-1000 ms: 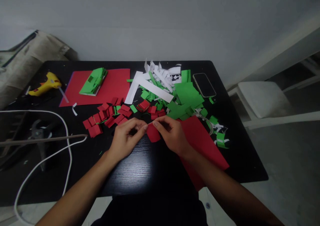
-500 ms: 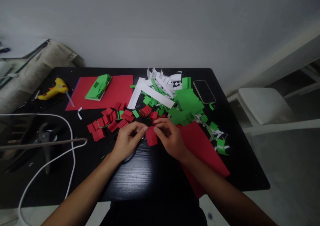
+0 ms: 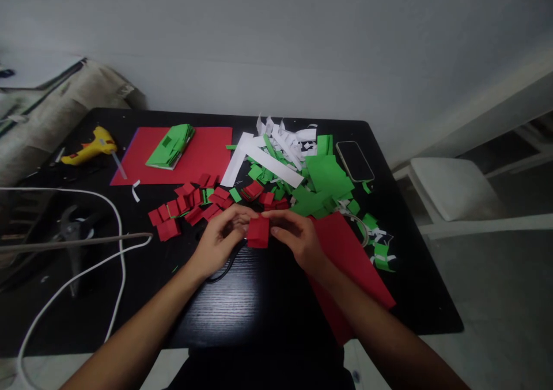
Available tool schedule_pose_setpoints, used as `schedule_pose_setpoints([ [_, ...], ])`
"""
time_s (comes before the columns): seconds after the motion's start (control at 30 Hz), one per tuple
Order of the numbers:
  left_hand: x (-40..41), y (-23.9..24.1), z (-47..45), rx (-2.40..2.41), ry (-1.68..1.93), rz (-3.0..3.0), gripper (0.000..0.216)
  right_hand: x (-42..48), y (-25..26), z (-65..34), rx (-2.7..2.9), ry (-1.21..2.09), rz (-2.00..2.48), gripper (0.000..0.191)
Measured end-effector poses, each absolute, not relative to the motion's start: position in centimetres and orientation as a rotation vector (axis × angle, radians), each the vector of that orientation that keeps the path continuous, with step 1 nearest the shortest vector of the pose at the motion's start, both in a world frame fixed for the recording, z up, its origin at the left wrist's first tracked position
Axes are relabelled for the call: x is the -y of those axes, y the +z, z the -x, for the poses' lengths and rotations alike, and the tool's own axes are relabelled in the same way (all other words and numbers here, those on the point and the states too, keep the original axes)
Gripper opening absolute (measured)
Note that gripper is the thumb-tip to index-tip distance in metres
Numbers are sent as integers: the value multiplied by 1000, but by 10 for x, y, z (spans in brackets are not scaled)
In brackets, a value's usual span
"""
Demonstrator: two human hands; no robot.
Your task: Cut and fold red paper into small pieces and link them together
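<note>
A small folded piece of red paper point(image 3: 258, 233) is held up between my two hands, over the near middle of the black table. My left hand point(image 3: 222, 237) is closed on its left side, thumb and fingers at the edge. From the right, my right hand point(image 3: 300, 237) pinches the upper right edge, fingers behind the paper. Several red folded paper pieces point(image 3: 168, 228) lie just beyond and left of my left hand. Under my right forearm is a large red paper sheet point(image 3: 345, 269).
A yellow glue gun point(image 3: 97, 145) and pliers-like tool point(image 3: 71, 246) lie left, near a looped white cable point(image 3: 123, 275). Green folded paper point(image 3: 170, 146) rests on a red sheet point(image 3: 207, 168). White scraps point(image 3: 285, 139), green paper point(image 3: 328, 177) and a phone point(image 3: 355, 161) are at the back.
The red paper piece has turned and shifted slightly left in my fingers. My right thumb has moved from its front to its edge. The view has shifted a little.
</note>
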State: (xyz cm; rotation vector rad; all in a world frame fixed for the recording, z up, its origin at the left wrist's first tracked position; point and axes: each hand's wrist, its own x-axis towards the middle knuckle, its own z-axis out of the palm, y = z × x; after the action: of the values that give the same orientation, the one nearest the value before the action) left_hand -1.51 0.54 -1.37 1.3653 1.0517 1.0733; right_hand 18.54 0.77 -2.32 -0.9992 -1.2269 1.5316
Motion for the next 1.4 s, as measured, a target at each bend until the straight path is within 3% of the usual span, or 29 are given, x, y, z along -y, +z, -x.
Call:
schedule_pose_setpoints([
  [0.4,-7,-16,10,-1106,1048,-1367,22,-7,-28,-178,1245,1386,1061,12],
  [1.0,-5,-21,5,-1285,1078,-1415,28,-9,-28,-177,1195,1307,1285,26],
  [1.4,-3,-21,4,-1288,1104,-1360,23,-3,-23,-175,1091,1353,1270,18],
])
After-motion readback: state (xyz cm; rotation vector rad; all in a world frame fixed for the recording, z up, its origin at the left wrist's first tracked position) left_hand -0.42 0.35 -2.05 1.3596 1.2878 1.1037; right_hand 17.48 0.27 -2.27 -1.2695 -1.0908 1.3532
